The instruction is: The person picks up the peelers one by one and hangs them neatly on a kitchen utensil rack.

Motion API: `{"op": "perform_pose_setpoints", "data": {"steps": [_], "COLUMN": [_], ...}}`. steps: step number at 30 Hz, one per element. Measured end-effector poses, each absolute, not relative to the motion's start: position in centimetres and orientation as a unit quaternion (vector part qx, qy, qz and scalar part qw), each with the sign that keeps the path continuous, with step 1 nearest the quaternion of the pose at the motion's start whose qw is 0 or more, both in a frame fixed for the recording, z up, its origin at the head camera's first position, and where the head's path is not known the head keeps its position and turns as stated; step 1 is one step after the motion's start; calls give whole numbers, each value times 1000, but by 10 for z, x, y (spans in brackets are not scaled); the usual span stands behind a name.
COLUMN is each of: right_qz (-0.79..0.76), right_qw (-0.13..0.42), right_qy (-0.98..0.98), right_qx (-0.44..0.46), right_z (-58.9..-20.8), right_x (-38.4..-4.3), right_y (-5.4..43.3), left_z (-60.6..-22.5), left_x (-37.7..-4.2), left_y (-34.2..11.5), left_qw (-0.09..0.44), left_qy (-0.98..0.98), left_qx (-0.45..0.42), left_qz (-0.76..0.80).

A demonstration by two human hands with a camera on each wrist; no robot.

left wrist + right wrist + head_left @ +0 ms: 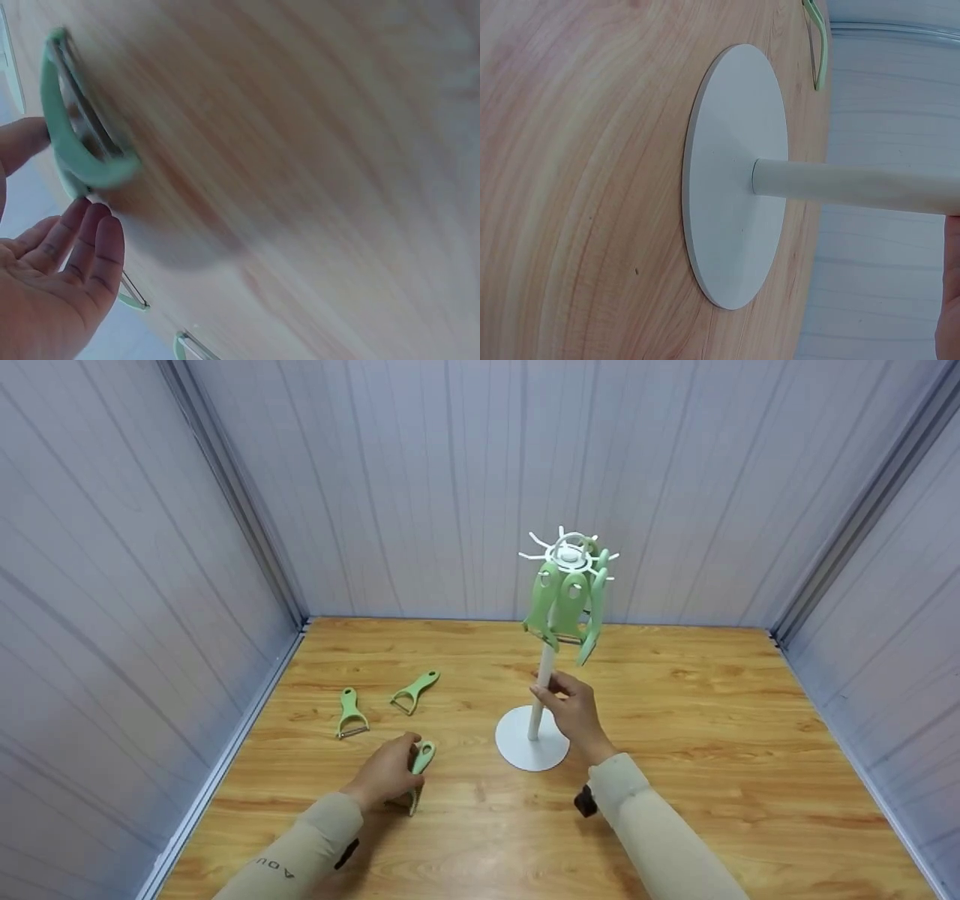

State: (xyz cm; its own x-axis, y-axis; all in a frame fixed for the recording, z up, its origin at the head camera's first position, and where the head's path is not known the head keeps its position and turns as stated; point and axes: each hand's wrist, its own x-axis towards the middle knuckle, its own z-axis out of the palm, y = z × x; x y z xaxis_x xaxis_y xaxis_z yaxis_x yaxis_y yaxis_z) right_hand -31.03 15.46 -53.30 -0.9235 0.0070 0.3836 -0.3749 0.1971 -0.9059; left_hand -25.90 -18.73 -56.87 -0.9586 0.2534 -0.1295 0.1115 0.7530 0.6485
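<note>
My left hand (pixel 384 771) holds a light-green Y-shaped peeler (pixel 424 756) between thumb and fingertips, close over the table. In the left wrist view the peeler's forked head and metal blade (pixel 84 99) show past the fingers, with a shadow near it. The thumb and fingers of my right hand (pixel 576 711) grip the pole (pixel 546 667) of a white rack, whose round base (pixel 727 240) stands on the table. Several green peelers, one of them a front peeler (pixel 568 611), hang by their handle holes from the prongs at the rack's top.
Two more green peelers lie on the wooden table (pixel 697 705): one peeler (pixel 350 712) at the left, another peeler (pixel 416 692) behind and to its right. Bare prongs (pixel 534 556) stick out at the rack's left. Pale panel walls (pixel 420 487) enclose the table's back and sides.
</note>
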Motion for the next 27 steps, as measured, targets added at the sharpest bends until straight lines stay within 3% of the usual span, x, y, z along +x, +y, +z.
{"op": "perform_pose_setpoints", "data": {"steps": [27], "right_qz": [611], "right_qw": [161], "right_qy": [-764], "right_qx": [128], "right_z": [-535], "right_x": [-311], "right_y": [155], "left_z": [-558], "left_x": [-259], "left_y": [-191], "left_qw": [117], "left_qy": [940], "left_qx": [107], "left_qz": [302]}}
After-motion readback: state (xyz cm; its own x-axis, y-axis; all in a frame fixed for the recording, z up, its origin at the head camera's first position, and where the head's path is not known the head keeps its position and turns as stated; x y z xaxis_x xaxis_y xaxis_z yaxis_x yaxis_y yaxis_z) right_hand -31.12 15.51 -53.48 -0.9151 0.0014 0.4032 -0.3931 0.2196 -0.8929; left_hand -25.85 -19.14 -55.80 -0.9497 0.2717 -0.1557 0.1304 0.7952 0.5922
